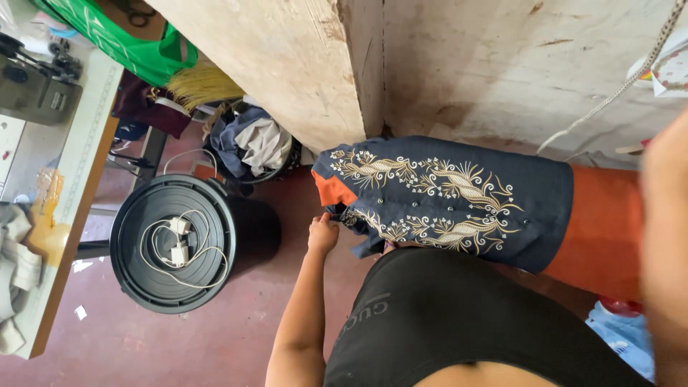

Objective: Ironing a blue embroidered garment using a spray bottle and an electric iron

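At frame centre, my left hand point(323, 234) pinched the edge of the navy gold-embroidered garment point(459, 201); my right hand's point(665, 244) grip was blurred, unreadable.

The right hand cannot be seen: only a blurred arm point(663, 244) fills the right edge, so what it holds cannot be told. The left hand point(322, 233) closes at the hem of the dark embroidered garment point(444, 197), its fingertips hidden against the cloth. The garment's orange part point(602, 229) vanishes behind the blurred arm. The sewing machine point(32, 82) is cut off at the left edge. Blue cloth point(623, 333) at the lower right is partly hidden. The clothes in the basket point(251, 147) are too jumbled to tell apart
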